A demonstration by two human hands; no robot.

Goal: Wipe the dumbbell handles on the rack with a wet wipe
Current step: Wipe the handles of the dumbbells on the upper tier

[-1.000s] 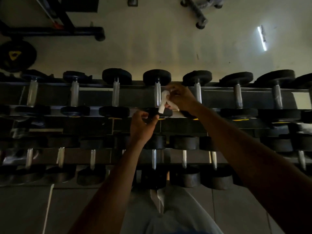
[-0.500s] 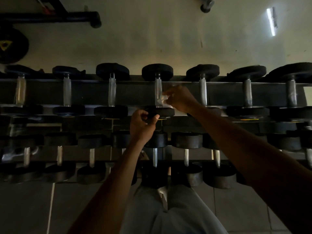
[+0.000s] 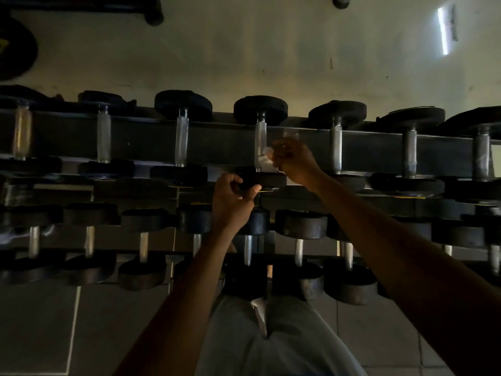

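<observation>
While my left hand [image 3: 232, 198] is curled over the near rubber head [image 3: 261, 178] of the fourth dumbbell on the top shelf, thumb and fingers closed on its edge to steady it, my right hand [image 3: 294, 161] pinches the wet wipe [image 3: 264, 158] and presses it against the lower end of that dumbbell's knurled steel handle [image 3: 260, 142]. The wipe is a small white fold, touching the handle just above the near head; most of it is hidden behind my fingers, so I can't tell how far it wraps round the bar.

I judge this to be the wiping stroke on this one handle, at its bottom end. The upper stretch of the bar shows bare above the wipe, toward the far head [image 3: 260, 109] resting on the back rail of the rack [image 3: 217, 143].

The next move, as I see it, calls for keeping the pinch firm and drawing the wipe along the bar's length, turning it round the bar so the back gets covered too, while my left hand stops the dumbbell rolling. After that the neighbouring handle [image 3: 336, 147] to the right sits close by. The light is dim, so I cannot tell wet handles from dry.
</observation>
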